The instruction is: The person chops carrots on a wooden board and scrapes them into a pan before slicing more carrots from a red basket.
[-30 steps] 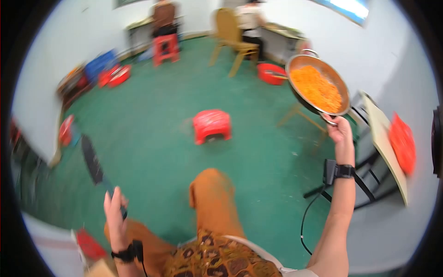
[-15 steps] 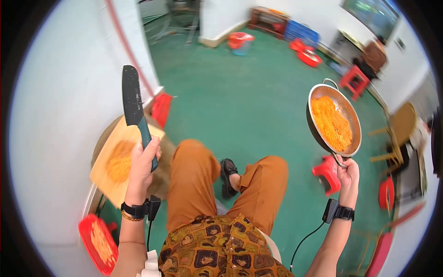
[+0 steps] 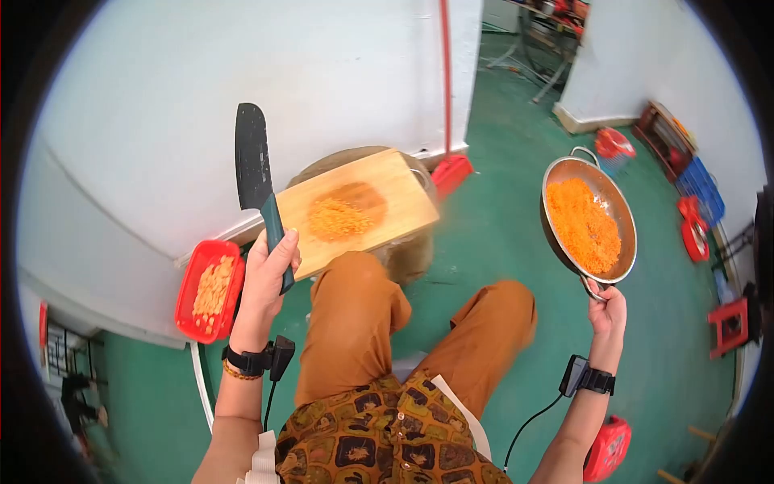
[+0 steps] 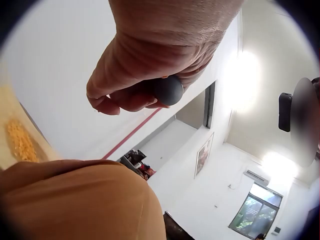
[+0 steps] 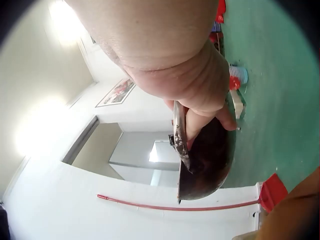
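My left hand [image 3: 270,262] grips the dark green handle of a kitchen knife [image 3: 252,157], its black blade pointing up and flecked with small bits. In the left wrist view the butt of the knife handle [image 4: 169,90] pokes out of the fist. My right hand [image 3: 605,310] holds a metal pan [image 3: 556,242] by one loop handle, out to the right. Finely chopped orange food [image 3: 582,226] lies in the pan. The pan's dark underside [image 5: 207,165] shows in the right wrist view. Left of my knees is a wooden cutting board [image 3: 395,181] bearing more chopped orange bits [image 3: 339,219].
A red basket [image 3: 187,310] of orange pieces stands on the floor by the wall at left. A red dustpan [image 3: 451,173] with a long handle leans behind the board. A red stool [image 3: 609,452] is at lower right. Farther off are a blue crate [image 3: 700,189] and another stool [image 3: 730,327].
The view has swung left, bringing the cutting board and red basket in front of me. Both hands keep their hold on the knife and the pan.
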### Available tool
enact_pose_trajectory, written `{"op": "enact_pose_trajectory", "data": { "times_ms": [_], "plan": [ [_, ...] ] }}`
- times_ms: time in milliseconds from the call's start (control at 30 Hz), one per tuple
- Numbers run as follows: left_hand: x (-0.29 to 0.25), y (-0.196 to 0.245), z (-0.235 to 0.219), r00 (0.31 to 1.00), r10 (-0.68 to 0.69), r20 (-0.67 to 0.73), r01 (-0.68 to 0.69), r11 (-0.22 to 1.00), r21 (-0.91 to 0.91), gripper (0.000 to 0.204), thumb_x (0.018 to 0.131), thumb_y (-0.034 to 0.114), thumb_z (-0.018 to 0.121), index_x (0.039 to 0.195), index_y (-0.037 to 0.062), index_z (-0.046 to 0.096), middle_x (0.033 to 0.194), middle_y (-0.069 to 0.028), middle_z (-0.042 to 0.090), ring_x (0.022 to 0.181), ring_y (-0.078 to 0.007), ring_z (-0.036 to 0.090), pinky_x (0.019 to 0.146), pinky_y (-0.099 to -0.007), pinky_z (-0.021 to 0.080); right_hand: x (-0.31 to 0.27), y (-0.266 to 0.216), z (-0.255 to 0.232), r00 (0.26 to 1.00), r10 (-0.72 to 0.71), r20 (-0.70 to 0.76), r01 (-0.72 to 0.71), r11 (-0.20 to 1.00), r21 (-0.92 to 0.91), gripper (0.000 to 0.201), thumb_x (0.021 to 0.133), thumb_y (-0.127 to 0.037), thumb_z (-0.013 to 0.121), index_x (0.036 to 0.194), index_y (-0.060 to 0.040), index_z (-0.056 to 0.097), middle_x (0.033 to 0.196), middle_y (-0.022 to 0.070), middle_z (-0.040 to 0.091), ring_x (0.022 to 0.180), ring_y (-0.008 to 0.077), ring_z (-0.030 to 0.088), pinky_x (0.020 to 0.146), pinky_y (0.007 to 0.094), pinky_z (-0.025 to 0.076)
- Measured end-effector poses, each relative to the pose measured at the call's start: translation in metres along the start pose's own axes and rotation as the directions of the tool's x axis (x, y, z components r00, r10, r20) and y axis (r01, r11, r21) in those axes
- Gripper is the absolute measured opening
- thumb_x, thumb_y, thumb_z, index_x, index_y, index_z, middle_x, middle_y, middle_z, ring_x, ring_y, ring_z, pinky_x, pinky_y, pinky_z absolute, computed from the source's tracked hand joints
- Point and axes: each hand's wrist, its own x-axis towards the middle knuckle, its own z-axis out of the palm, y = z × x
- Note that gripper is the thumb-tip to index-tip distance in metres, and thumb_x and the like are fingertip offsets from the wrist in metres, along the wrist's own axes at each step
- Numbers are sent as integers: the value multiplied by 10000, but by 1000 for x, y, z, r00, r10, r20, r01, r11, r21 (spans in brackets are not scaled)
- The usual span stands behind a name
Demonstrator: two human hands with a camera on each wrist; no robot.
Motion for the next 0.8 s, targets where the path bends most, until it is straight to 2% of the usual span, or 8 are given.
{"op": "enact_pose_trajectory", "data": {
  "times_ms": [33,267,367,467,533,600,733,800],
  "plan": [
    [-4,7,-4,1000,9,-28,-9,1000,7,203,1032,253,587,902,108,527,656,32,501,604,-62,430,617,-245,378,5,3,14,999,30,10,-30,999,-14,648,664,162,382,1311,141,404,1211,294,579,1002,427,685,812,371,657],
    [-26,31,-11,986,53,-161,-48,998,38,205,1025,261,598,898,112,538,655,38,503,608,-62,431,647,-254,398,29,37,96,959,114,259,-96,992,-82,693,689,163,396,1378,104,355,1280,298,553,980,406,694,823,352,649],
    [-30,29,-15,983,76,-166,-65,996,68,203,1022,268,598,914,111,530,658,37,495,605,-61,420,638,-249,386,60,55,97,934,175,310,-159,984,-77,711,688,162,394,1393,98,344,1320,305,526,1041,423,672,839,370,647],
    [-32,21,-13,986,83,-146,-72,994,80,187,1025,252,589,929,107,521,656,36,489,597,-60,417,630,-247,380,79,77,93,943,191,272,-176,981,-76,735,673,162,397,1401,75,346,1324,307,521,1104,437,640,872,406,638],
    [-34,14,-13,992,13,-123,-5,998,63,200,1007,266,622,935,104,529,701,32,506,646,-59,449,630,-234,379,80,94,90,941,207,269,-198,978,-61,732,662,162,391,1388,70,350,1298,302,534,1091,443,643,893,426,631],
    [-6,-17,-13,997,-68,-45,69,997,26,202,998,268,637,959,94,542,734,31,519,676,-60,471,634,-226,380,111,123,73,965,199,170,-178,975,-134,731,658,164,384,1382,75,344,1296,304,531,1089,455,641,904,435,627],
    [-14,-15,9,975,-200,-94,207,977,61,178,1015,241,608,951,97,527,663,32,485,611,-59,438,617,-247,380,120,160,38,981,190,28,-177,951,-253,723,656,168,362,1374,80,332,1294,306,524,1074,462,646,920,456,622],
    [7,-45,20,967,-245,-71,248,968,35,178,1013,241,613,962,93,529,668,30,485,612,-60,440,619,-247,380,151,192,15,970,233,-62,-241,945,-220,709,660,170,353,1364,84,332,1296,303,520,1066,463,647,910,462,625]
  ]
}}
